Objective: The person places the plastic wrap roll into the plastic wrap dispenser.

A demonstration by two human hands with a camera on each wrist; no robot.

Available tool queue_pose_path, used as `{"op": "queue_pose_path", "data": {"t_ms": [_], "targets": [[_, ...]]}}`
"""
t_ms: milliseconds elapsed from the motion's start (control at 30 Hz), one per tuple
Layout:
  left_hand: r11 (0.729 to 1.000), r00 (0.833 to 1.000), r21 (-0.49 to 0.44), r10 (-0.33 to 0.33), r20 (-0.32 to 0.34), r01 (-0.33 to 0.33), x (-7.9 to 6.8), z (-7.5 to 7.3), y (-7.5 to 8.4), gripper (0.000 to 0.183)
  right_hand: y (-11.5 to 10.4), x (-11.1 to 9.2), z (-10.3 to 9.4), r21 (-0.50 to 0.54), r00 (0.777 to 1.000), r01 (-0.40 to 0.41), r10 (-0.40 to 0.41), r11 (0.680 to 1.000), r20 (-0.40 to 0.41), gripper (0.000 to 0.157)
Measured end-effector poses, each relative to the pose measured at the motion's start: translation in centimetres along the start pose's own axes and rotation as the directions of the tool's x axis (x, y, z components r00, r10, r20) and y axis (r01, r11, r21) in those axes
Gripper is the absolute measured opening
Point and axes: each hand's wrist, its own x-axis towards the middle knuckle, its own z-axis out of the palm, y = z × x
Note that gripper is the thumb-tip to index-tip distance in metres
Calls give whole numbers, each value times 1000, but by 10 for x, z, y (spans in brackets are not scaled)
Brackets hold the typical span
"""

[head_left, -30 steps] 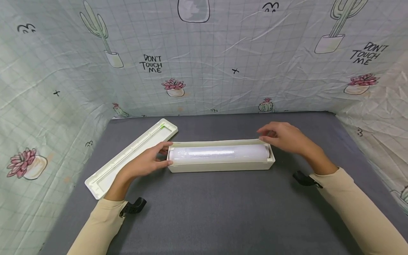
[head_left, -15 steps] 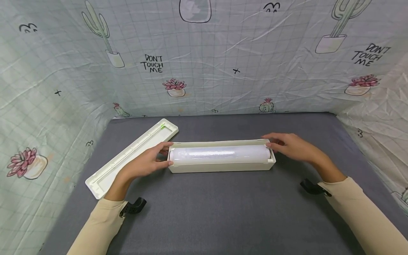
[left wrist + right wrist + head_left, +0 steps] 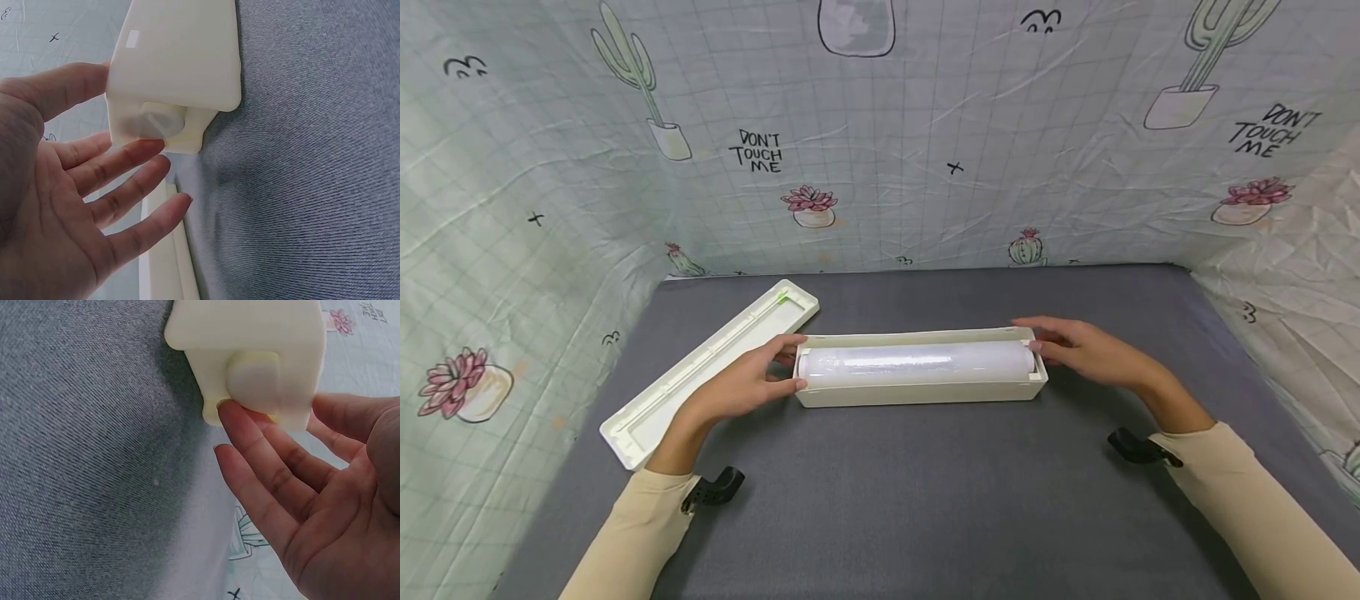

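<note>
A long cream cling film dispenser box (image 3: 925, 393) lies uncovered across the table, with a shiny roll of cling film (image 3: 917, 360) inside it. My left hand (image 3: 741, 382) holds its left end, thumb at the near corner and fingers at the far one. At the opposite end, my right hand (image 3: 1093, 354) has its thumb on the end wall's rim and its fingers at the far corner. The left wrist view shows the box's end (image 3: 178, 56) between thumb and fingers. In the right wrist view, fingertips touch the other end (image 3: 250, 331) beside a rounded recess.
Left of the box, the long cream lid (image 3: 707, 375) lies slantwise with its inside up and a small green piece near its far end. Dark grey cloth (image 3: 910, 492) covers the table. A printed curtain (image 3: 887, 167) encloses the back and sides.
My right hand has come down and slightly right from above the box's far right corner onto its end. The left hand, box and lid have stayed in place.
</note>
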Motion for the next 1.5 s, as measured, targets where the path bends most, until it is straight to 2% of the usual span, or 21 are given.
{"op": "queue_pose_path", "data": {"t_ms": [200,533,700,1000,1367,1500], "targets": [[999,1000,-45,-9,5,10,-1,1,1,72,2,3,0,49,1000,7,-7,999,1,48],[999,999,-7,37,13,-37,-3,-6,-3,64,2,3,-1,81,1000,-11,11,997,5,47],[998,998,-19,54,-24,-55,-6,-16,-4,58,1,3,-1,85,1000,-20,20,996,5,47],[997,995,73,18,-102,-10,-14,-42,-12,57,2,3,1,85,1000,-27,26,996,6,48],[995,989,94,-30,-145,44,-22,-68,-37,58,2,3,1,85,1000,-19,19,996,10,48],[994,987,106,-24,-158,41,-26,-75,-44,58,1,3,1,78,1000,-18,18,997,10,48]]}}
